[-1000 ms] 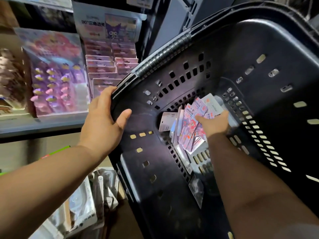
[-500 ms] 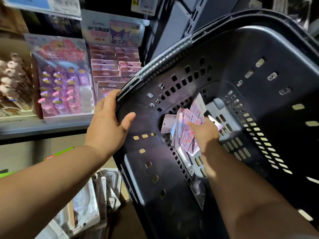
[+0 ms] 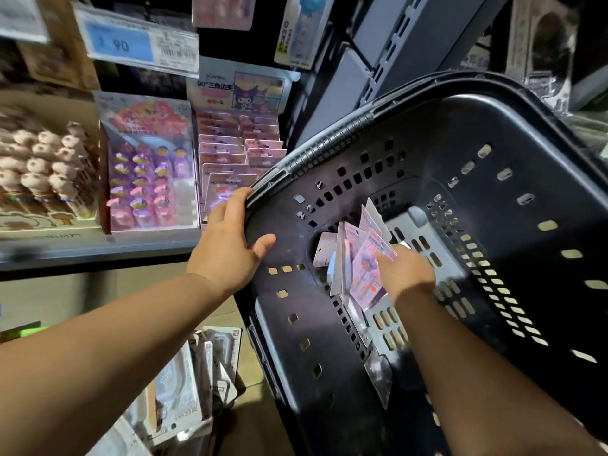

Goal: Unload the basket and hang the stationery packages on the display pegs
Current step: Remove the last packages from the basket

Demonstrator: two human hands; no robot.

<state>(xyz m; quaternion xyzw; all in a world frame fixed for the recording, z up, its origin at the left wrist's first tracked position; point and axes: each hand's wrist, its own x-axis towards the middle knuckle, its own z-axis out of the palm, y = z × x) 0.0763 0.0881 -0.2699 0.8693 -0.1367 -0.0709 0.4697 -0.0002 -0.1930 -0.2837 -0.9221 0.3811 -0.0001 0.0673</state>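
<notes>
A big black plastic basket (image 3: 477, 179) is tipped toward me, its perforated inside facing the camera. My left hand (image 3: 227, 245) grips its left rim, thumb inside the wall. Deep in the basket my right hand (image 3: 404, 271) holds a fanned bunch of pink and white stationery packages (image 3: 362, 258), fingers hidden behind them. One more clear blister pack (image 3: 380, 376) lies lower against the basket's bottom. Packages hang on display pegs (image 3: 296, 31) at the top of the view.
To the left a shelf (image 3: 82, 251) carries a pink display box of small items (image 3: 148, 166), a tiered stand of pink cards (image 3: 237, 149) and plush-topped pens (image 3: 42, 159). A blue price tag (image 3: 121, 44) hangs above. Packaged goods (image 3: 184, 390) lie low on the left.
My right hand has gathered the packages closer together and lifted them a little toward the basket's middle. The left hand stays on the rim. The camera view has tilted upward.
</notes>
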